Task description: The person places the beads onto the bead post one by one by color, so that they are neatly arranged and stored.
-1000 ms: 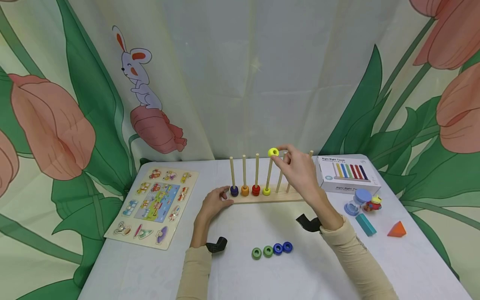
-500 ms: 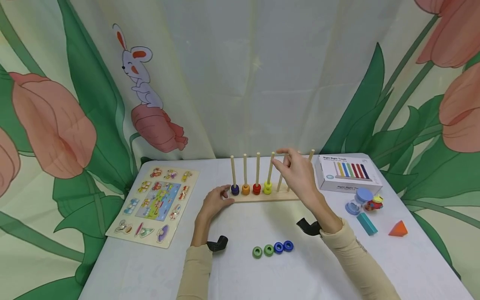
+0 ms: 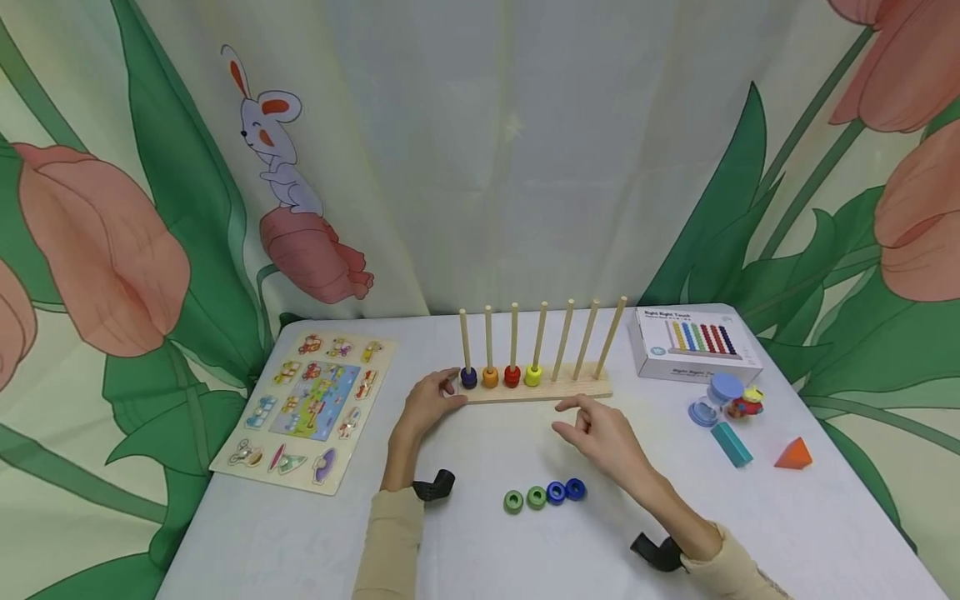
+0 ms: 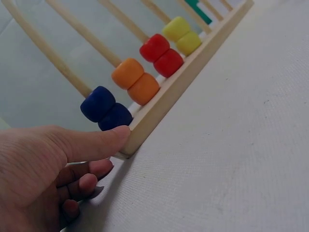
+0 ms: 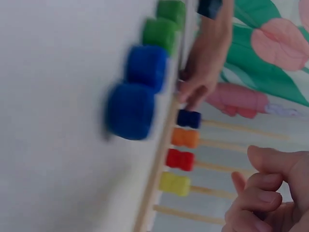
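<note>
A wooden counting stand (image 3: 540,389) with several upright pegs lies across the table. Its left end is gripped by my left hand (image 3: 431,402), thumb along the front corner and fingers round the end. From that end, pegs carry two dark blue beads (image 4: 106,107), two orange beads (image 4: 135,81), two red beads (image 4: 161,55) and two yellow beads (image 4: 182,35); the other three pegs are bare. My right hand (image 3: 600,429) hovers in front of the stand, fingers loosely bent and holding nothing. Below it lie two green beads (image 5: 159,35) and two blue beads (image 5: 131,111) in a row.
At left lies a wooden picture puzzle board (image 3: 247,446). On the right are a white box (image 3: 697,343), a blue-lidded toy (image 3: 725,388), a small colourful figure (image 3: 746,404), a teal block (image 3: 732,445) and an orange triangular block (image 3: 793,454). A patterned curtain (image 3: 465,167) hangs behind.
My right hand lowered a yellow bead onto the fourth peg and let it go, then moved down and toward me. My left hand kept its place at the stand's end.
</note>
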The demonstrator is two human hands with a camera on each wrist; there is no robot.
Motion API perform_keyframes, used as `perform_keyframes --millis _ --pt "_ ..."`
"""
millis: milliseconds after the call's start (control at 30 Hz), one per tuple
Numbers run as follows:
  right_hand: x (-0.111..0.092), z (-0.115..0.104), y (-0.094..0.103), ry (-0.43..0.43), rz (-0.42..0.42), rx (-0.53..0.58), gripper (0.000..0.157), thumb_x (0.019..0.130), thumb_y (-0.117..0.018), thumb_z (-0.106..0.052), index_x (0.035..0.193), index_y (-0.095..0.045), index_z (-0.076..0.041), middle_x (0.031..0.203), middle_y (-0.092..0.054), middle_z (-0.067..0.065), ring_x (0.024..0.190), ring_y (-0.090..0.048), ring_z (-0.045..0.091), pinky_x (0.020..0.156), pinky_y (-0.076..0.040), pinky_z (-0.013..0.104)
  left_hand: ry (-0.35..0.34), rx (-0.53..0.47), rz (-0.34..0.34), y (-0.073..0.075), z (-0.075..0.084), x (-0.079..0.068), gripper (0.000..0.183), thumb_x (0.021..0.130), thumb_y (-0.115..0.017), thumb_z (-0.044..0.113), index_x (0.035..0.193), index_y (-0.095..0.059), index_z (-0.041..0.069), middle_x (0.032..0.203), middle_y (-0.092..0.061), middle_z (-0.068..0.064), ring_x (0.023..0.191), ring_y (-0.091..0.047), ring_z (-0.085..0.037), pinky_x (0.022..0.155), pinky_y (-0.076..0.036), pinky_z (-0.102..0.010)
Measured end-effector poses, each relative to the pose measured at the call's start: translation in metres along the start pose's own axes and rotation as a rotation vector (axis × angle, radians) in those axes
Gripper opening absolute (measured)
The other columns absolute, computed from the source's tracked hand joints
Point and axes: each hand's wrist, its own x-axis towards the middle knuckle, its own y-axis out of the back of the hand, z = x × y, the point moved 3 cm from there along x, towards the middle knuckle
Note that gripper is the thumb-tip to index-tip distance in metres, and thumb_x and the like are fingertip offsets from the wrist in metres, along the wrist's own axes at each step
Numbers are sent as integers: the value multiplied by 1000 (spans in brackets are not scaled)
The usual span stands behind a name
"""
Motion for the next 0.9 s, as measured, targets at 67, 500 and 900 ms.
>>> perform_keyframes --millis 67,500,900 --pt "-10 11 -5 -1 -37 -20 27 84 -74 -27 105 -66 -13 55 -46 -9 46 -40 7 46 -33 24 4 2 7 1 0 1 58 79 -78 24 131 -58 11 82 -55 0 69 -44 -17 62 -31 -32" --pt "-51 40 -18 -20 -299 -142 33 75 -79 -34 103 -67 -24 57 -47 -13 47 -41 3 45 -32 22 -1 23 0 3 -1 5 58 79 -78 25 132 -57 12 83 -54 1 69 -44 -16 62 -32 -31" --pt "-18 13 6 -5 -119 -183 27 78 -78 -32 99 -68 -18 56 -47 -11 47 -41 6 45 -32 24 -17 22 -4 1 0 2 58 80 -77 24 132 -57 9 82 -54 0 69 -44 -17 62 -31 -31"
